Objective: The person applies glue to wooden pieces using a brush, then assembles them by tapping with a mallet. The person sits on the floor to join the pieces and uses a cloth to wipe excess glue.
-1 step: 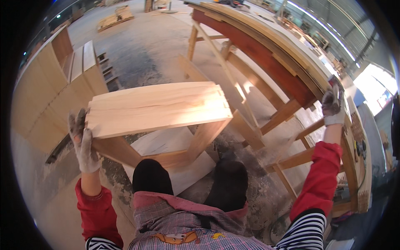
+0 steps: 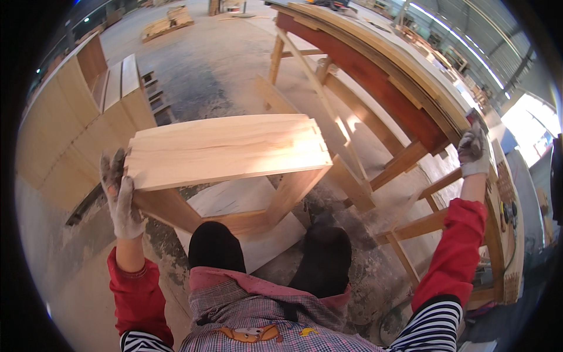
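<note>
A pale wooden drawer box point(image 2: 229, 149) stands on edge before my knees, one broad side facing up. My left hand point(image 2: 122, 196), in a worn light glove, lies against the box's left end. Its fingers are stretched and apart, with the thumb at the near corner. Far to the right, my gloved right hand point(image 2: 472, 154) is closed at the corner of the workbench point(image 2: 375, 97). Its fingers curl round a small red and dark thing point(image 2: 472, 116) that I cannot make out; most of it is hidden by the hand.
Wooden cabinet carcasses point(image 2: 70, 129) stand at the left. White boards point(image 2: 234, 196) lie under the drawer box. Slanted wooden legs and braces point(image 2: 404, 164) of the bench fill the right. A power tool point(image 2: 508, 211) rests on a surface at far right. Stacked wood point(image 2: 170, 24) lies farther back.
</note>
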The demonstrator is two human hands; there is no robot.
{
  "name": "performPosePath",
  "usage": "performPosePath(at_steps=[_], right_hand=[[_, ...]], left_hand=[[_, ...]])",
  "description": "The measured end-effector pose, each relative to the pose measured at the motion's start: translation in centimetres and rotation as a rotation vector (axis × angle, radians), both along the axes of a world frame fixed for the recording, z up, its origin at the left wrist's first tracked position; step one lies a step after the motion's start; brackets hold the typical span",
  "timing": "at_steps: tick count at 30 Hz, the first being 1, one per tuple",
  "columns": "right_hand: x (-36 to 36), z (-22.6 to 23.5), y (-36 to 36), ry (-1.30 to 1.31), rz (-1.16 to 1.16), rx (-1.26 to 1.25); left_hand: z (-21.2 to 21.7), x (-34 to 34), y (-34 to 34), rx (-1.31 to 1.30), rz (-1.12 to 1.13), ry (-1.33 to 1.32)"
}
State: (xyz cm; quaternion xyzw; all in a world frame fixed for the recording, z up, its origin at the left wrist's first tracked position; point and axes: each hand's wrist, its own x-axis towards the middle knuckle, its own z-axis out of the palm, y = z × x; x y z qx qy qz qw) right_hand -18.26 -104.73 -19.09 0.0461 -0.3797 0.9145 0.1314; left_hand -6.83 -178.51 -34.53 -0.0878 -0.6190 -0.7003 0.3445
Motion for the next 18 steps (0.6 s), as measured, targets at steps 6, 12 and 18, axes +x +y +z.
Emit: performPosePath(at_steps=[6,12,18], right_hand=[[6.0,-6.3,-7.8,0.100,-0.036,0.380],[11.4,-12.4,-17.5,-0.350,-0.192,0.527],[11.3,-17.9,-24.1,-0.852,0.164,0.523]], left_hand=[[-0.2,0.6,-0.9,0.152,0.002,-0.025],[-0.2,0.3,-0.7,0.183,0.009,-0.027],[0.8,-0.6,0.9,0.305,0.062,-0.042]])
